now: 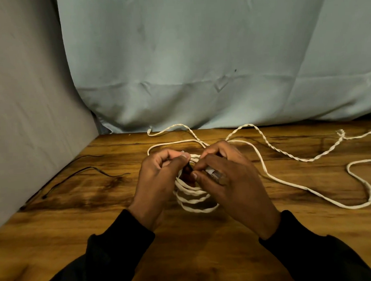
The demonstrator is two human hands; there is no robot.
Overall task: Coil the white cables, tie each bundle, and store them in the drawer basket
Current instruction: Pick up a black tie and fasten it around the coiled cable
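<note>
Both hands are working over the middle of the wooden bench (pixel 81 233), holding a coiled bundle of white cable (pixel 195 199) between them. The left hand (pixel 158 181) is curling round the left side of the coil, its thumb and forefinger pinching at the top of the loops. The right hand (pixel 230 176) is curling round the right side, its fingers pinching a small dark tie (pixel 188 166) at the top of the bundle; a clear connector end (pixel 212 173) is showing under its thumb. The lower loops of the bundle are hanging below the hands, near the bench surface.

Loose cable (pixel 289 155) is trailing from the bundle across the right half of the bench, looping toward the right edge, with a twisted stretch running along the back edge. Thin black ties (pixel 88 170) are lying near the left edge. A pale cloth backdrop (pixel 196 52) is hanging behind the bench. No drawer basket or other container is in view.
</note>
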